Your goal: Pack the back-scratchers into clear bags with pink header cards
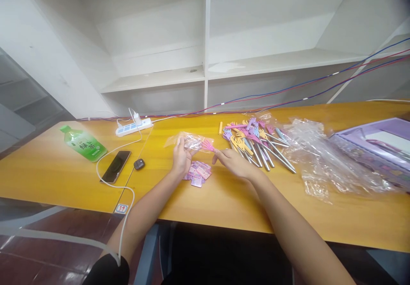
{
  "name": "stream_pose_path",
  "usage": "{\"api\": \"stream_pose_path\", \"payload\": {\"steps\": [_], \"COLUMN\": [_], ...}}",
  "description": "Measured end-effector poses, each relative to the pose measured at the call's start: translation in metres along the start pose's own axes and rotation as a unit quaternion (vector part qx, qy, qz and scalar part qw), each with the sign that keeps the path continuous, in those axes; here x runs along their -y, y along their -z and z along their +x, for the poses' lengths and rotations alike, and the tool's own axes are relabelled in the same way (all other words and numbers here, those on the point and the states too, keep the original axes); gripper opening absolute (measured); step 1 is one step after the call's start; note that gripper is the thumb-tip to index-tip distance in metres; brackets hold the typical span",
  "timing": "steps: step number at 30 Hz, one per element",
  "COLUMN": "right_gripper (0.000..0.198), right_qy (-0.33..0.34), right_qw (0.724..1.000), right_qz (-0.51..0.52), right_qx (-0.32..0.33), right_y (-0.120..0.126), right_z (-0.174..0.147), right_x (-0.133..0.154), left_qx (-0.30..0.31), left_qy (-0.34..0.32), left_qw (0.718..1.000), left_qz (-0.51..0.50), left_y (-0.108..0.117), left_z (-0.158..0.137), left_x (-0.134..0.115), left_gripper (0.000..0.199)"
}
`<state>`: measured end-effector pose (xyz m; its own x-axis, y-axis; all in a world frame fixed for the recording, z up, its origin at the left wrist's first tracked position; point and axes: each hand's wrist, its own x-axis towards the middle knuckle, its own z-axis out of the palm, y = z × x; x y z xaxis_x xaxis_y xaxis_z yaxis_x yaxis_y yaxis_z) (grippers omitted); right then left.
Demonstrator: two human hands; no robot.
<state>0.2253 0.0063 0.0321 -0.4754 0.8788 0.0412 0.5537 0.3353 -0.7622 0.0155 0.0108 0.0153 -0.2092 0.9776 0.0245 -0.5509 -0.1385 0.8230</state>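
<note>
My left hand is closed on a clear plastic bag, which lies stretched out to the left and right of its fingers. From the right, my right hand pinches a small pink hand-shaped back scratcher, whose spread fingers point toward the bag's right end. Whether its tip is inside the bag, I cannot tell. Just below the hands lies a loose pile of small pink and purple cards. Right of my right hand is a heap of back scratchers with coloured hand-shaped heads and metal rods.
Empty clear bags spread over the right side, beside a purple box. To the left are a green tea bottle, a phone, a black earbud case and a power strip. A white cable crosses near my left arm.
</note>
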Motion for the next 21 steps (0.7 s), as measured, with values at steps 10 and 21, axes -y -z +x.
{"api": "stream_pose_path", "payload": {"steps": [10, 21], "right_gripper": [0.065, 0.072], "right_qy": [-0.013, -0.02], "right_qw": [1.0, 0.999], "right_qz": [0.027, 0.027], "right_qx": [0.003, -0.043], "right_y": [-0.002, -0.009], "right_z": [0.002, 0.003], "right_x": [-0.003, -0.007], "left_qx": [0.057, 0.163], "left_qy": [0.022, 0.045], "left_qw": [0.998, 0.978], "left_qz": [0.032, 0.119], "left_y": [0.001, -0.001], "left_z": [-0.001, -0.016], "left_x": [0.001, 0.014], "left_gripper": [0.04, 0.045]}}
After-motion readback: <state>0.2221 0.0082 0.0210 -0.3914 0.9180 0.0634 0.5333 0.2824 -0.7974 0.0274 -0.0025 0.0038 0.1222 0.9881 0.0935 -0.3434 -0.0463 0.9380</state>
